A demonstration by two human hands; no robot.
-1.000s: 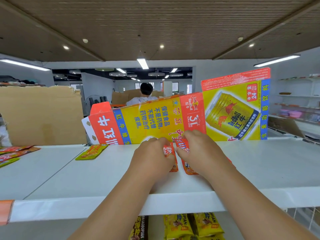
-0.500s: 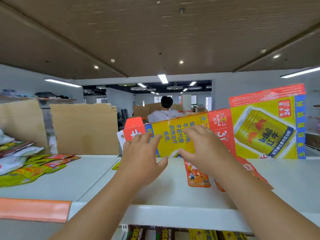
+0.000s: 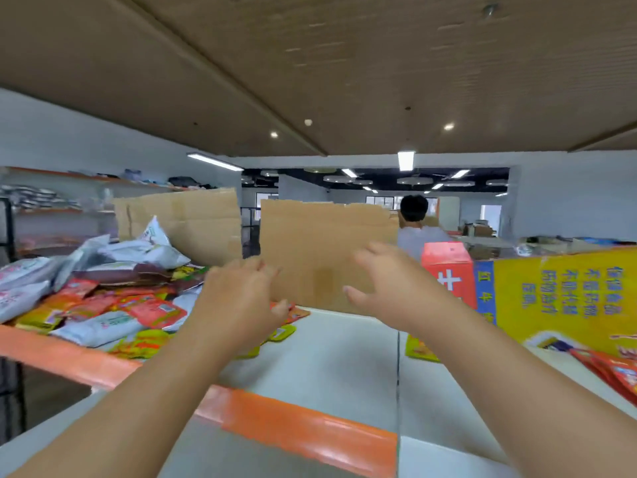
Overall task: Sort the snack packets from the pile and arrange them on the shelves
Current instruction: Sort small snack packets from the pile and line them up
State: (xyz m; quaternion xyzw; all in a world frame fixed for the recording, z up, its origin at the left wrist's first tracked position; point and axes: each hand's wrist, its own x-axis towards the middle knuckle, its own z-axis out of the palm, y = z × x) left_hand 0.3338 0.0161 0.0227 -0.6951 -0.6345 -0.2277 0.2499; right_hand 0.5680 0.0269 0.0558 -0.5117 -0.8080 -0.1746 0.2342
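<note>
1. At nine o'clock we see the pile of snack packets [image 3: 96, 298], a loose heap of white, red, orange and yellow-green bags on the white shelf [image 3: 327, 367], reaching its orange front edge [image 3: 303, 426].
2. Behind the pile, toward ten o'clock, a brown cardboard sheet [image 3: 186, 219] stands upright.
3. Our left hand [image 3: 238, 298] hovers just left of centre, above the right fringe of the pile. Its fingers are loosely bent and a little apart, and it holds nothing.
4. Just under that hand, two stray packets lie flat on the shelf, one orange [image 3: 296, 313] and one yellow-green [image 3: 282, 332].
5. At twelve o'clock a second cardboard sheet [image 3: 320, 243] stands upright at the back of the shelf.
6. Our right hand [image 3: 386, 288] hangs just right of centre, fingers spread, empty, in front of that sheet.
7. Beyond it, a person [image 3: 413, 222] is seen from behind.
8. At three o'clock a red and yellow drinks carton [image 3: 558, 294] stands on the shelf, with a yellow-green packet [image 3: 418, 350] at its near corner.
9. At four o'clock red packets [image 3: 617, 374] lie in front of the carton.
</note>
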